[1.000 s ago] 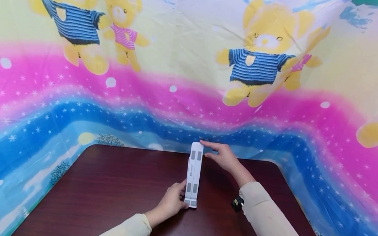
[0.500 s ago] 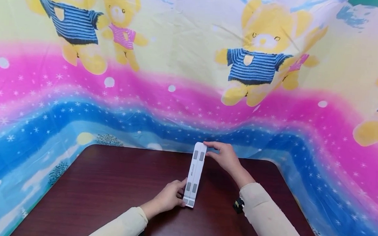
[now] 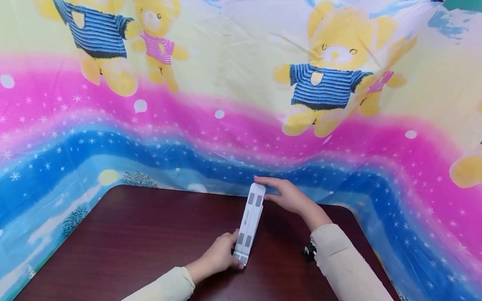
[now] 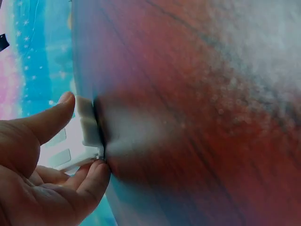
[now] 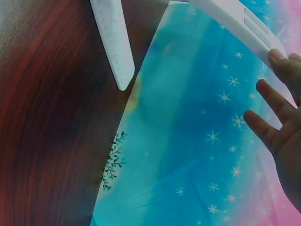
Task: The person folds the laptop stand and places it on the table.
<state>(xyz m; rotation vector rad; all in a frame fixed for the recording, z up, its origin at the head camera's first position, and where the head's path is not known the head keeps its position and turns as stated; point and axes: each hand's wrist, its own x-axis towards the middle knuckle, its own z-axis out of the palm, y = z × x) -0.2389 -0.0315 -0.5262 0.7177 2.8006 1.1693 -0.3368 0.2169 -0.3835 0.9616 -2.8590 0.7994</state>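
Folding stand held between two hands: slip and pinch risks

Object: white folding stand (image 3: 248,223) with grey pads (image 3: 251,199), probably for a laptop. It is tilted up over the middle of the dark wooden table (image 3: 138,236), padded face toward the wearer, far end leaning slightly right. The right wrist view shows a second white arm (image 5: 115,47) spread apart from the padded strip.

Left hand (image 3: 221,254): thumb and fingers pinch the near end. Right hand (image 3: 289,196): fingertips touch the far end, other fingers extended; cannot tell whether it pinches or merely steadies.

Risks (judged): the right-hand contact looks slight, so a sideways push could let the far end drop or swing. If the arms fold together suddenly, a finger could be nipped between them. Left fingertips sit low beside the tabletop; pressing down might trap them. Whether the near end touches the wood is unclear.

Containers: none seen in any view, hence no contents to log. Patterned cloth (image 3: 211,85) hangs beyond the far edge.
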